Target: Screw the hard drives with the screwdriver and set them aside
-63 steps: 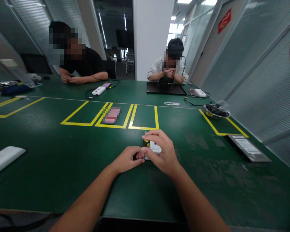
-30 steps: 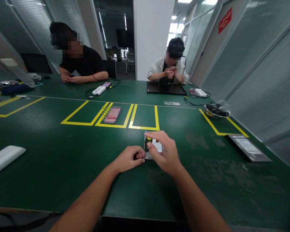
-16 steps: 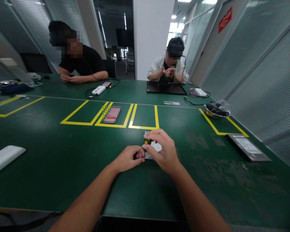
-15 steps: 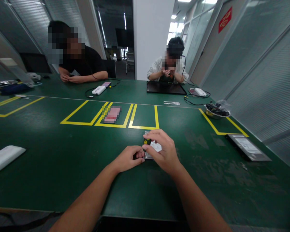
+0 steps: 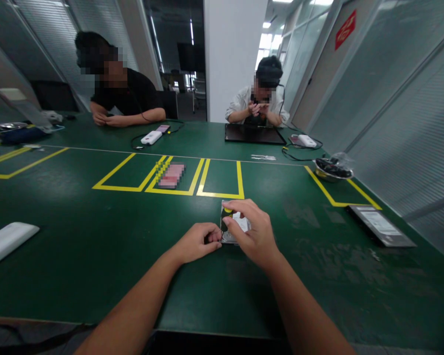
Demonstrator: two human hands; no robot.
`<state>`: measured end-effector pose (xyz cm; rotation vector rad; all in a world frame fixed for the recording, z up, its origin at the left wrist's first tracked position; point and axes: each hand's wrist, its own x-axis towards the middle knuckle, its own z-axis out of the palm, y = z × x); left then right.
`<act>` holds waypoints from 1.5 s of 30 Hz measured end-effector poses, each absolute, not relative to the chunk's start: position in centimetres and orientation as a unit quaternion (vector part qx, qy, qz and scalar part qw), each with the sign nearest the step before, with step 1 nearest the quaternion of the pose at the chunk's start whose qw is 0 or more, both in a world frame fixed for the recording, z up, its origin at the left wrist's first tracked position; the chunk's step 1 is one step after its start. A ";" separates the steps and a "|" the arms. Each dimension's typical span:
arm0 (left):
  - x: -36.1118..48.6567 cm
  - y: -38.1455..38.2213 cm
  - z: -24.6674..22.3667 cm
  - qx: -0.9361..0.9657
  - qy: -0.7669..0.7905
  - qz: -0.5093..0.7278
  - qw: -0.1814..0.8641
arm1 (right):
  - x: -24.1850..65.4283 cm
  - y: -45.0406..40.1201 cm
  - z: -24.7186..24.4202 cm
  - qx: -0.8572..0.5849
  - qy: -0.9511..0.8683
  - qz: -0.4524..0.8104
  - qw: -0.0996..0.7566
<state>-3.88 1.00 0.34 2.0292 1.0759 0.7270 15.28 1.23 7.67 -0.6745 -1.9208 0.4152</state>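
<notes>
A small silver hard drive with a white label (image 5: 243, 222) lies flat on the green table (image 5: 107, 256), partly hidden by my fingers. My right hand (image 5: 249, 224) is over it, with thumb and fingers curled around a small dark piece with yellow marks (image 5: 227, 213) at the drive's left side. My left hand (image 5: 202, 241) rests on the table with its fingers curled at the drive's lower left corner. Whether anything is inside those fingers is hidden.
Yellow tape frames (image 5: 220, 195) lie beyond my hands, one with a pink phone (image 5: 172, 176). A larger drive (image 5: 381, 226) and a bowl of dark items (image 5: 332, 170) are at right, a white object (image 5: 9, 241) at left. Two people sit opposite.
My right hand has shifted slightly right with the dark piece, which now shows a yellow spot at its top. My left hand has stayed in place.
</notes>
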 end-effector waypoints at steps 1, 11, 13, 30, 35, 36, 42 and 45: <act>-3.9 1.0 0.3 0.787 0.416 0.282 0.358 | 15.3 1.2 7.6 -0.274 -0.800 0.177 0.505; -3.9 1.0 0.4 0.791 0.415 0.282 0.349 | 15.5 1.1 7.5 -0.273 -0.800 0.175 0.505; -3.9 1.0 0.4 0.791 0.414 0.279 0.353 | 15.5 1.1 7.5 -0.263 -0.805 0.189 0.497; -3.9 0.9 0.4 0.792 0.420 0.286 0.339 | 15.4 1.3 7.1 -0.278 -0.784 0.194 0.520; -3.8 0.9 0.7 0.788 0.420 0.279 0.353 | 15.4 1.2 7.3 -0.283 -0.790 0.177 0.515; -3.8 0.9 0.7 0.786 0.419 0.279 0.358 | 15.5 1.1 7.4 -0.281 -0.793 0.177 0.510; -3.8 0.9 0.5 0.788 0.421 0.281 0.351 | 15.4 1.2 7.3 -0.273 -0.791 0.185 0.515; -3.8 0.9 0.4 0.786 0.423 0.284 0.351 | 15.4 1.3 7.2 -0.282 -0.781 0.178 0.527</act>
